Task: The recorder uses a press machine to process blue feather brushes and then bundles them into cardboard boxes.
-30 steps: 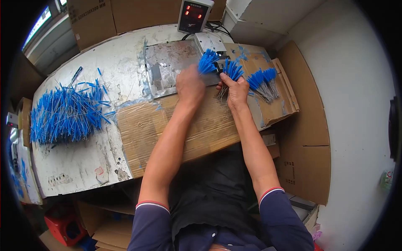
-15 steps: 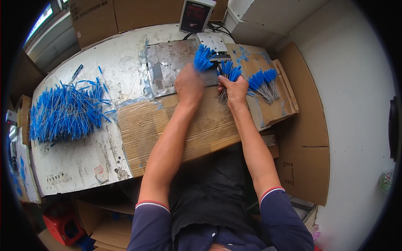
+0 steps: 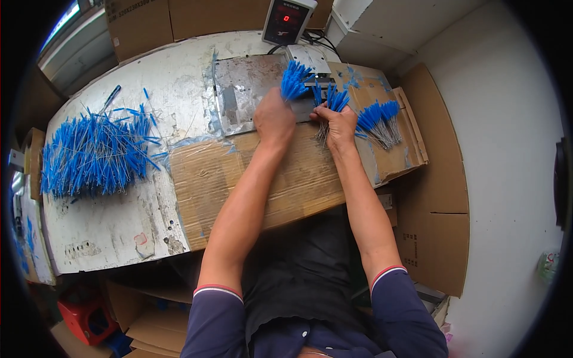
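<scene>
My left hand, slightly blurred, is closed round a bunch of blue-tipped wire pieces, blue ends up. Close by on its right, my right hand grips another bunch by its thin metal stems, which hang below the fingers. A few pieces stand apart from that bunch near the thumb. Both hands are over the front edge of a worn metal plate, beside a small machine with a dark slot. Part of the slot is hidden behind the bunches.
A large heap of the same pieces covers the left of the white table. Several sorted bunches lie on a cardboard box at the right. A display with red digits stands at the back. Taped cardboard covers the front edge.
The right-hand bunch has split, with a few pieces now apart on its left. The display shows a bright red digit. My left hand stays in nearly the same place, and the view has shifted slightly.
</scene>
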A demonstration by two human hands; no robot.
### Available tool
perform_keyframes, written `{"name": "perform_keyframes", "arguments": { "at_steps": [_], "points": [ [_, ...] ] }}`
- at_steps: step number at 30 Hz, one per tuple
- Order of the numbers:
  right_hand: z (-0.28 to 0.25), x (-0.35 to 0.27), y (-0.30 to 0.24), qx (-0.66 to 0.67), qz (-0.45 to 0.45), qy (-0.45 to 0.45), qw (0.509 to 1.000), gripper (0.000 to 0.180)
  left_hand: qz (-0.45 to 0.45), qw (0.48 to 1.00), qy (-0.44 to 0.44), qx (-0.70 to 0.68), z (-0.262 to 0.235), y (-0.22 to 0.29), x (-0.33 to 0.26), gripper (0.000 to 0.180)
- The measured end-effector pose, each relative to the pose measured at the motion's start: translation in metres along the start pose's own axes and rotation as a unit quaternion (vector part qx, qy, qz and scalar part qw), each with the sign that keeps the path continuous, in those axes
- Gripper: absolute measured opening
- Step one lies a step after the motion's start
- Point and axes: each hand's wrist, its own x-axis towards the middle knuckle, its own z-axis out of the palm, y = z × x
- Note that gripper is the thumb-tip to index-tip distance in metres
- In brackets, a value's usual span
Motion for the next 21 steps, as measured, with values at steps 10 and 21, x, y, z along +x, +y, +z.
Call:
{"name": "perform_keyframes", "arguments": {
  "at_steps": [10, 21],
  "points": [
    [-0.004, -0.007, -0.001, 0.098, 0.074, 0.026, 0.992, 0.019, 0.003, 0.998, -0.011, -0.068, 0.004, -0.004, -0.001, 0.024],
    [0.008, -0.031, -0.009, 0.048, 0.090, -0.078, 0.992, 0.021, -0.068, 0.953, -0.106, -0.276, -0.002, 0.015, -0.004, 0.019]
  ]
}}
